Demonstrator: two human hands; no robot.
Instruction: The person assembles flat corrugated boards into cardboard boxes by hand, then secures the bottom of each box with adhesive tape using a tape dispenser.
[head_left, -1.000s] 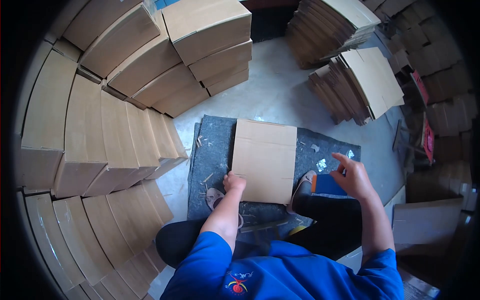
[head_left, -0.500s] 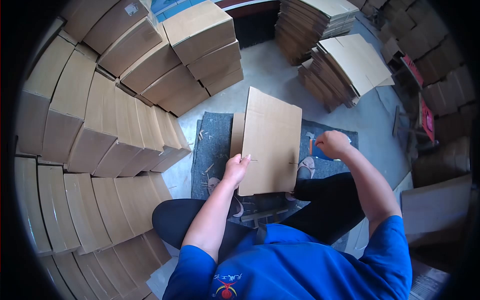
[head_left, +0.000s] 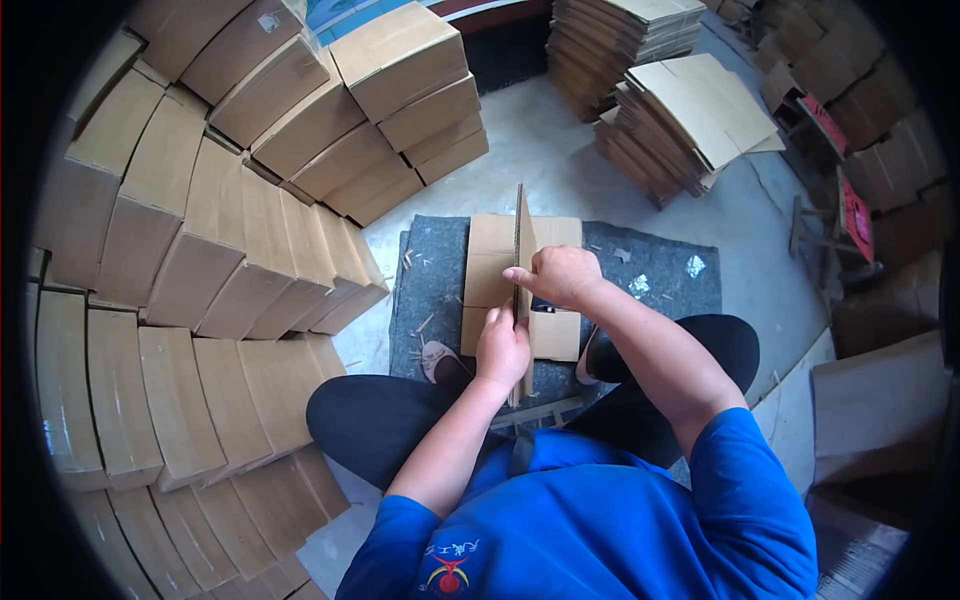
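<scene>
A flat cardboard piece [head_left: 522, 235] stands upright between my hands, its thin edge toward me. My left hand [head_left: 502, 347] grips its lower part from the left, thumb against the board. My right hand [head_left: 566, 275] is closed on the board's right side, higher up. Below that hand shows a small dark blue tool [head_left: 543, 306], mostly hidden, so its kind cannot be made out. Behind the upright piece, a flat cardboard box [head_left: 490, 250] lies on the grey mat [head_left: 430, 260] between my feet.
Stacked cardboard boxes [head_left: 215, 235] form a wall on the left. Piles of flat cardboard [head_left: 690, 105] stand ahead to the right. Small scraps [head_left: 695, 266] lie on the mat. A stool with a red top [head_left: 855, 215] is at the right.
The cardboard piece has turned from face-up to edge-on. My right hand has moved left from beside it to its side, and the blue tool has moved with it. My left hand keeps its hold.
</scene>
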